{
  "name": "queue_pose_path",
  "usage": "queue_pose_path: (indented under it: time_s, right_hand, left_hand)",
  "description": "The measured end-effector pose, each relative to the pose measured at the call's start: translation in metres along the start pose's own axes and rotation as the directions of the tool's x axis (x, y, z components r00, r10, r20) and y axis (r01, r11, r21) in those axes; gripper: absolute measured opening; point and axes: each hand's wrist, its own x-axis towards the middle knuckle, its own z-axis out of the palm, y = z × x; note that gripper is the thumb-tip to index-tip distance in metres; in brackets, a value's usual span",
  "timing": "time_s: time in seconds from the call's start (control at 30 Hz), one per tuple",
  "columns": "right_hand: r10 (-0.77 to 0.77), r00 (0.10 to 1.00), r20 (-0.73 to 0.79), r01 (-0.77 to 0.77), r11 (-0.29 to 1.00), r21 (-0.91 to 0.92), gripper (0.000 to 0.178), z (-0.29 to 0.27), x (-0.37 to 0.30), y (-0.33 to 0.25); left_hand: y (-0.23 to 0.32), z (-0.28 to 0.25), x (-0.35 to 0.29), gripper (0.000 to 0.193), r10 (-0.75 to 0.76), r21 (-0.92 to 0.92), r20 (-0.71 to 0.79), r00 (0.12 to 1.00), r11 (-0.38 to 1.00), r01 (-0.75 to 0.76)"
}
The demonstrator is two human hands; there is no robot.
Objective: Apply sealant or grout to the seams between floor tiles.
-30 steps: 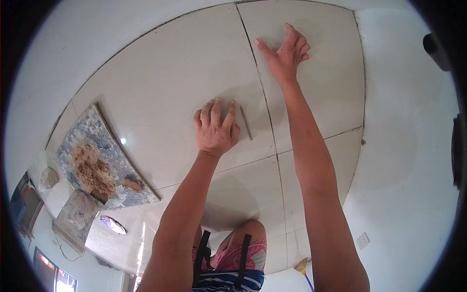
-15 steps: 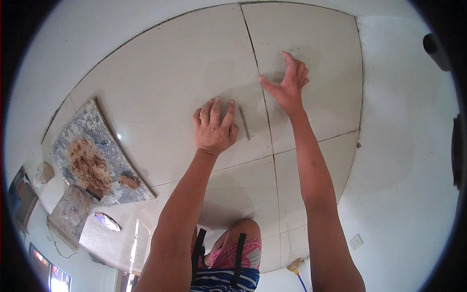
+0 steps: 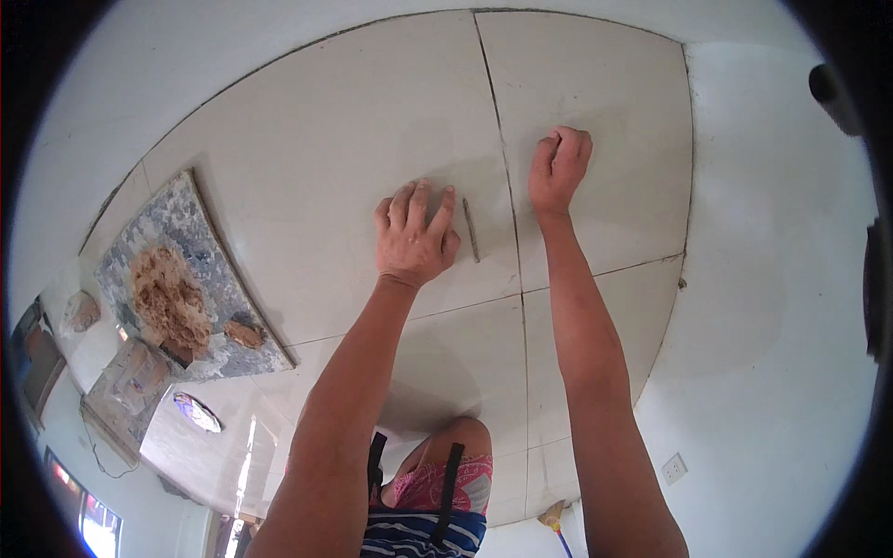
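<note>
My left hand (image 3: 414, 234) rests on a large pale floor tile (image 3: 353, 130) with its fingers spread, holding nothing. Just right of it lies a thin, dark, straight rod (image 3: 471, 230), too small to name more exactly and apart from my fingers. My right hand (image 3: 561, 172) is closed in a fist, right of the dark joint (image 3: 506, 177) between the tiles. Nothing shows between its curled fingers. The fist is over or against the right-hand tile (image 3: 633, 167); contact cannot be made out.
At left, a paint-smeared board (image 3: 216, 288) carries a heap of brown, crumbly material (image 3: 172, 298) and a smaller brown lump (image 3: 244, 334). A plastic-wrapped block (image 3: 130, 381) and an oval shiny thing (image 3: 198, 412) are near it. White walls (image 3: 772, 232) border the floor; a broom (image 3: 553, 516) is behind.
My right hand has gone from spread fingers to a fist and moved slightly nearer to me. My left hand stays flat beside the rod. The whole view has shifted slightly.
</note>
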Motion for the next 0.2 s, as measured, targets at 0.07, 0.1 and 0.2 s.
queue_pose_path:
  time_s: [0.07,0.1,0.2]
  right_hand:
    - [0.091,0.995,-0.036,-0.088,0.994,0.069,0.009,-0.001,-0.003,-0.003]
    - [0.084,0.996,-0.040,-0.081,0.994,0.071,0.009,-0.003,-0.007,-0.006]
    - [0.268,0.955,0.127,-0.282,0.953,0.109,0.013,-0.011,-0.024,-0.015]
  left_hand:
    - [-0.001,0.001,-0.001,0.047,-0.002,-0.009,-0.019,1.000,1.000,0.002]
    - [0.000,0.002,-0.001,0.047,-0.002,-0.022,-0.032,0.999,1.000,0.002]
    - [0.000,-0.001,0.000,0.050,0.004,-0.020,-0.054,0.999,1.000,-0.005]
